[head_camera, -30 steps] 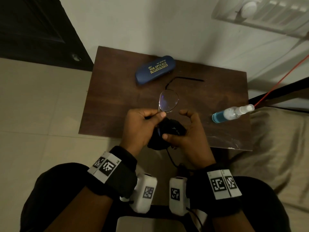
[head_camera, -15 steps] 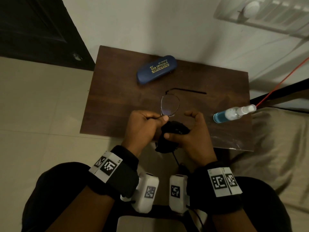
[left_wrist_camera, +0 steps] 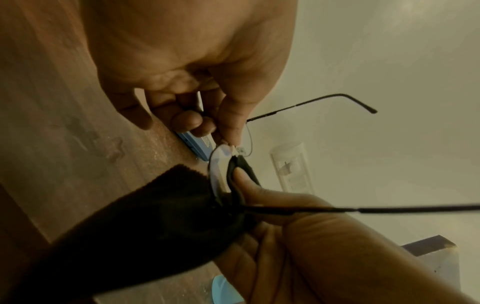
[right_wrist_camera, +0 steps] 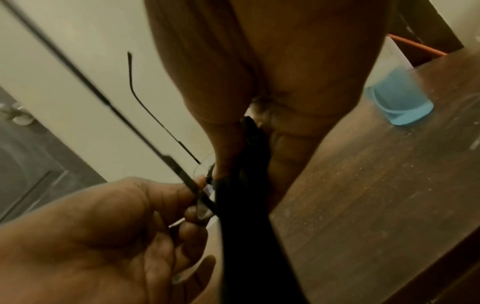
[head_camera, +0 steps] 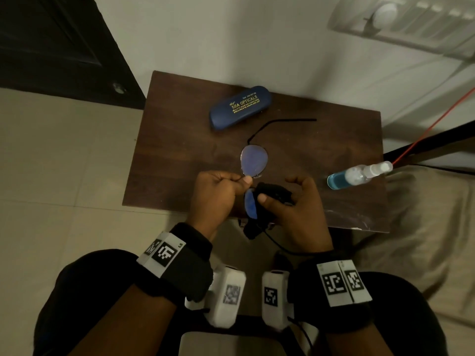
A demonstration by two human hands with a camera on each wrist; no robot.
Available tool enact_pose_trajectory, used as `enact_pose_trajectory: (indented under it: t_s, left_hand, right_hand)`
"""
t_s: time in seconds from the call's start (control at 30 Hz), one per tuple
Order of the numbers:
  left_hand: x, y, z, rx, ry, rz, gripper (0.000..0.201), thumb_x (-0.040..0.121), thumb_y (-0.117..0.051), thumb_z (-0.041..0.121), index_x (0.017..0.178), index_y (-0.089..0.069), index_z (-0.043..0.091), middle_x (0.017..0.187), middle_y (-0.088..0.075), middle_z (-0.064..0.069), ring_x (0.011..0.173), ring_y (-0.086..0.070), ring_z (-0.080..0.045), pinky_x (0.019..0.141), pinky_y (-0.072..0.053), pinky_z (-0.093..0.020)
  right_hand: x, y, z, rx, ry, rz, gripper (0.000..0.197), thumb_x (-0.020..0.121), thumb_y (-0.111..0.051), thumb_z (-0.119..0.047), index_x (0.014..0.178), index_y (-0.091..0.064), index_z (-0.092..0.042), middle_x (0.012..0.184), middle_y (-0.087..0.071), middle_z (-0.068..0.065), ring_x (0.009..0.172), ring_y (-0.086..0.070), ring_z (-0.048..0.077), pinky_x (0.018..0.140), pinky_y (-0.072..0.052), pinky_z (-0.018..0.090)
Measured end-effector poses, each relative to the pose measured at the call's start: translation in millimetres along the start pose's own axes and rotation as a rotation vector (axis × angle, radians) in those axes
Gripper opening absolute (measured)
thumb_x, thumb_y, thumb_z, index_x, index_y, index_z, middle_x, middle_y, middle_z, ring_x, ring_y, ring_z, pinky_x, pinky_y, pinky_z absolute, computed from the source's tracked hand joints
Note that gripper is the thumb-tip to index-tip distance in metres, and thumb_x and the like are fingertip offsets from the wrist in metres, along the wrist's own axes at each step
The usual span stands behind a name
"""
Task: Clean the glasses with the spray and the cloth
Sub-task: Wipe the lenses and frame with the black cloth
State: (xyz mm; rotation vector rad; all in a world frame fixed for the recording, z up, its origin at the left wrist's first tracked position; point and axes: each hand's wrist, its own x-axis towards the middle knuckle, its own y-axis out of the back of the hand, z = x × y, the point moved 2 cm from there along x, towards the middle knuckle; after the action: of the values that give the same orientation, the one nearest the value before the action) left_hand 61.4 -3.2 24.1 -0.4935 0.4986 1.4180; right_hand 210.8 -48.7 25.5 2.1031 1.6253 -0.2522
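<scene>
While left hand (head_camera: 214, 199) pinches glasses (head_camera: 254, 161), right hand (head_camera: 295, 209) presses cloth (head_camera: 272, 194) on lens.

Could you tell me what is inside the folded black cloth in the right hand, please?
The black cloth, pinched by the right hand, wraps the near lens of the glasses; only its blue edge shows. The left hand pinches the bridge. The lens's covered part is hidden.

Dim light over a small dark wooden bench (head_camera: 180, 140) set against a pale wall (head_camera: 231, 34); cream floor tiles (head_camera: 64, 163) to its left; a dark door (head_camera: 56, 42) beyond them; a white switch panel (head_camera: 411, 19) on the wall; beige bedding (head_camera: 424, 227) at right.
</scene>
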Motion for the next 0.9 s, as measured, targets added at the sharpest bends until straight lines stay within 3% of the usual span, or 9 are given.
enact_pose_trajectory:
  t_s: [0.07,0.2,0.27,0.37,0.5,0.6,0.67,0.77,0.9]
  left_hand:
    - [-0.7,0.1,0.8,-0.013,0.006,0.011,0.016,0.086,-0.065,0.015,0.084,-0.071,0.001,0.083,-0.072,-0.012,0.085,-0.067,-0.026,0.072,-0.053,-0.034]
    - [-1.5,-1.0,0.9,-0.014,0.006,0.024,0.016,0.086,-0.064,0.015,0.087,-0.072,0.001,0.084,-0.072,-0.011,0.086,-0.067,-0.025,0.069,-0.051,-0.031]
    - [-0.5,-1.0,0.6,-0.028,0.004,0.032,0.016,0.086,-0.065,0.015,0.087,-0.072,0.001,0.083,-0.072,-0.01,0.086,-0.067,-0.024,0.069,-0.05,-0.03]
    - [0.2,-1.6,-0.8,-0.041,0.012,0.038,0.015,0.085,-0.065,0.015,0.088,-0.072,0.001,0.083,-0.072,-0.01,0.084,-0.067,-0.022,0.066,-0.049,-0.028]
    - [-0.2,-3.1,-4.8,-0.109,0.04,0.027,0.013,0.084,-0.067,0.015,0.087,-0.074,0.004,0.082,-0.075,-0.008,0.078,-0.071,-0.021,0.061,-0.054,-0.027]
    - [-3.9,-8.4,-5.7,-0.137,0.032,0.006,0.013,0.083,-0.068,0.014,0.088,-0.074,0.003,0.083,-0.075,-0.009,0.077,-0.072,-0.019,0.062,-0.056,-0.024]
    - [-5.4,-11.7,-6.1,-0.143,0.032,-0.013,0.015,0.083,-0.069,0.014,0.09,-0.074,0.002,0.087,-0.075,-0.011,0.08,-0.072,-0.02,0.065,-0.057,-0.025]
    - [-7.1,-13.9,-5.5,-0.132,0.024,-0.038,0.016,0.084,-0.068,0.015,0.093,-0.073,0.002,0.088,-0.075,-0.011,0.08,-0.072,-0.019,0.062,-0.055,-0.022]
    - [-6.9,-12.9,-2.8,-0.087,-0.019,-0.024,0.011,0.084,-0.068,0.014,0.084,-0.075,0.006,0.077,-0.075,-0.007,0.07,-0.072,-0.015,0.058,-0.056,-0.024]
  right_hand:
    - [-2.2,-1.1,1.2,-0.044,-0.022,0.085,0.064,0.067,-0.083,-0.025,0.111,-0.038,-0.025,0.098,-0.058,-0.002,0.086,-0.064,0.014,0.071,-0.057,0.034]
    - [-6.1,-2.2,0.6,-0.159,-0.044,0.198,0.064,0.062,-0.085,-0.035,0.105,-0.04,-0.021,0.082,-0.053,-0.006,0.074,-0.057,0.007,0.063,-0.046,0.024]
    - [-5.9,-3.9,0.8,-0.188,-0.038,0.193,0.044,0.066,-0.082,-0.038,0.09,-0.053,-0.015,0.073,-0.059,-0.004,0.066,-0.059,0.009,0.058,-0.045,0.024]
    - [-7.2,-7.3,-2.2,-0.182,0.024,0.124,0.028,0.077,-0.074,-0.034,0.063,-0.064,-0.013,0.058,-0.066,0.004,0.056,-0.065,0.02,0.054,-0.053,0.035]
    - [-5.7,-9.6,-4.9,0.11,-0.032,-0.078,0.016,0.088,-0.061,-0.006,0.085,-0.069,-0.019,0.072,-0.074,-0.003,0.069,-0.07,0.008,0.055,-0.053,0.021]
    - [-1.2,-8.5,-1.7,0.229,-0.059,-0.131,0.037,0.081,-0.064,0.008,0.108,-0.061,-0.017,0.102,-0.072,0.005,0.097,-0.069,0.021,0.08,-0.056,0.037]
    - [0.1,-7.9,-0.9,0.279,-0.08,-0.143,0.055,0.074,-0.067,0.012,0.116,-0.054,-0.021,0.11,-0.069,0.008,0.102,-0.067,0.026,0.088,-0.054,0.048]
    - [0.6,-4.1,-0.8,0.292,-0.127,-0.111,0.068,0.063,-0.077,0.005,0.114,-0.051,-0.032,0.109,-0.068,0.011,0.099,-0.069,0.029,0.086,-0.053,0.055]
    - [1.1,-3.5,2.1,0.197,-0.107,0.011,0.068,0.054,-0.088,-0.013,0.106,-0.051,-0.036,0.11,-0.067,0.011,0.095,-0.069,0.027,0.081,-0.057,0.05]
